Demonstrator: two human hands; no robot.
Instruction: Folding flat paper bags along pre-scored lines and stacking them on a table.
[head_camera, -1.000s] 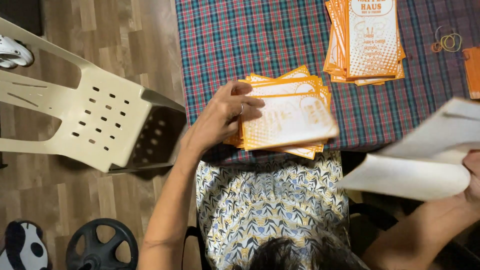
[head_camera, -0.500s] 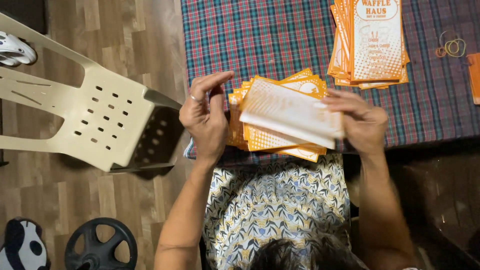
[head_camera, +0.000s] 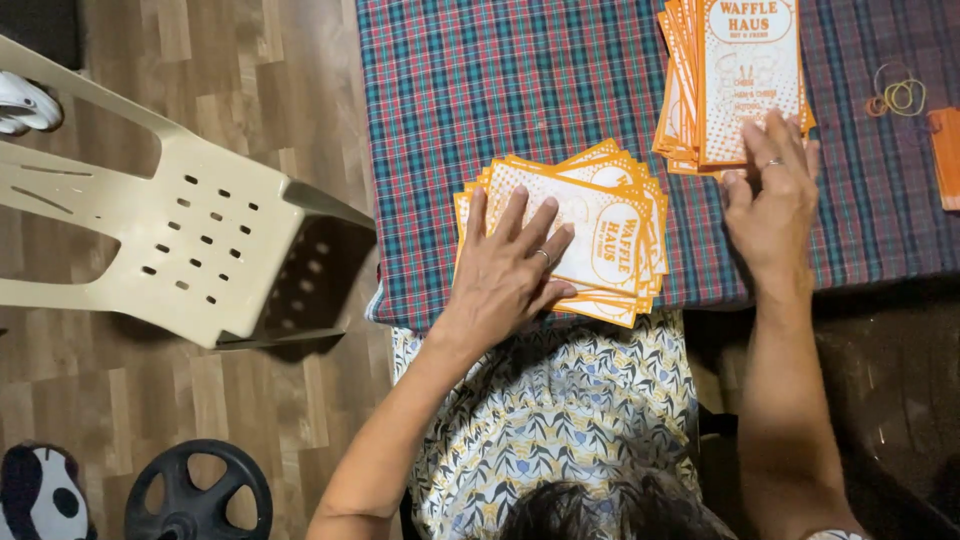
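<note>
The left hand (head_camera: 510, 265) lay open and flat, steadying the near stack of orange-and-white paper bags (head_camera: 590, 225), while the right hand (head_camera: 772, 195), fingers spread and gripping nothing, touched the far stack (head_camera: 735, 70) on the counter (head_camera: 480, 90).

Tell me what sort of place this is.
Probably a room in a home used as a makeshift workspace: a table under a plaid cloth, wood-look flooring, a plastic chair and a weight plate on the floor. The hands sort orange-and-white paper bags.

Plaid table (head_camera: 500, 80), paper-bag stacks (head_camera: 600, 215), rubber bands (head_camera: 897, 95)
</note>
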